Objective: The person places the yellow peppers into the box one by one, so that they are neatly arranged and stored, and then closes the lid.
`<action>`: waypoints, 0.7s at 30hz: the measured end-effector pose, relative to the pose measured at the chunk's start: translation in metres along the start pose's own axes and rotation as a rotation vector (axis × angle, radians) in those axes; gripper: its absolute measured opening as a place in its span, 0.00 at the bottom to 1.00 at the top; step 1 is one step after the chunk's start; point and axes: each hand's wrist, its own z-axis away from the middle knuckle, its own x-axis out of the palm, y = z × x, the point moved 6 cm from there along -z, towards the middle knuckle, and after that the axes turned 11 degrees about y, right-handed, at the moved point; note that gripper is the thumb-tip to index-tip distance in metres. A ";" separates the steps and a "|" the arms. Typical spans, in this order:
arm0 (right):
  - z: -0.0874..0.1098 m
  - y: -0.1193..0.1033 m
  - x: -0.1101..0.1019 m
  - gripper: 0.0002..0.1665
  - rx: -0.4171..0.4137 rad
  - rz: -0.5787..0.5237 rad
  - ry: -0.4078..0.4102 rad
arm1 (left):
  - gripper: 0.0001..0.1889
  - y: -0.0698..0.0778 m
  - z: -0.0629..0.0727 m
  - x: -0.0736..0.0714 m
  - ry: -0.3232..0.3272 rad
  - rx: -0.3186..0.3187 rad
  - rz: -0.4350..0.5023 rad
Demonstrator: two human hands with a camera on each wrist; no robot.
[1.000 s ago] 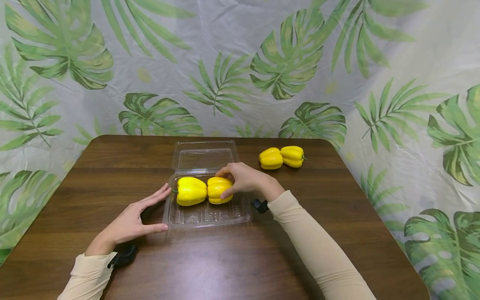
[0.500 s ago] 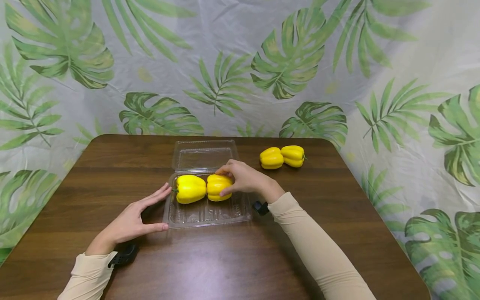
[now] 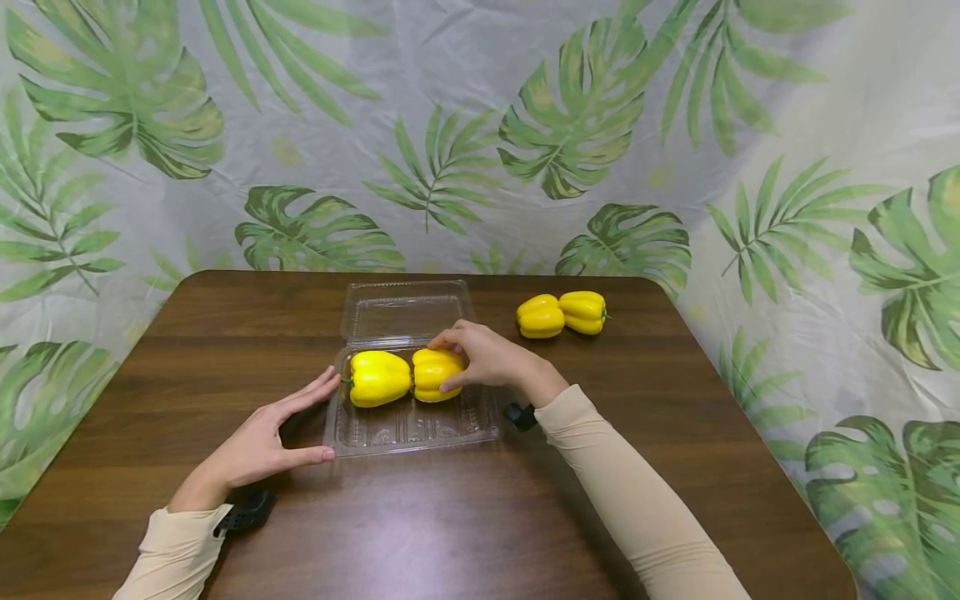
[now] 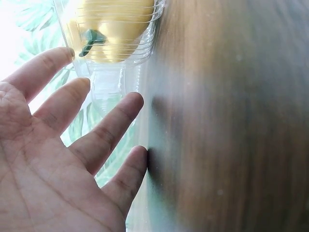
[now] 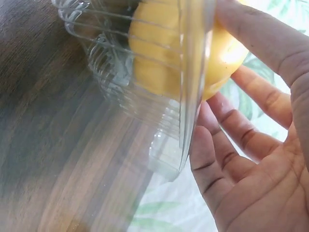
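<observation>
Two yellow bell peppers lie side by side in a clear plastic clamshell container (image 3: 405,446). My right hand (image 3: 491,358) holds the right bell pepper (image 3: 433,375) between thumb and fingers; in the right wrist view this bell pepper (image 5: 159,48) shows through the ribbed container wall. The left bell pepper (image 3: 379,379) has its green stem toward my left hand (image 3: 262,437). That hand is spread, with fingertips and thumb right at the container's left edge. Through the wall in the left wrist view, the stem (image 4: 92,41) stands out.
The container's hinged lid (image 3: 408,312) lies folded back, away from me. Two more yellow bell peppers (image 3: 540,317) rest together at the table's back right. The brown wooden table (image 3: 420,525) ends at a leaf-patterned cloth (image 3: 450,167).
Both bell peppers in the container have shifted slightly toward the back since a second ago, with my right hand still on the right one. My left hand stays in place.
</observation>
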 end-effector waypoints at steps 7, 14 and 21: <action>0.002 0.001 -0.002 0.40 -0.004 -0.019 -0.007 | 0.50 0.000 0.000 0.000 -0.001 0.004 0.000; 0.002 0.004 -0.004 0.38 -0.012 -0.066 -0.005 | 0.50 0.000 0.000 -0.001 -0.003 -0.002 0.000; 0.003 0.007 -0.008 0.35 -0.025 -0.081 0.011 | 0.50 -0.001 0.000 0.000 -0.005 -0.005 0.009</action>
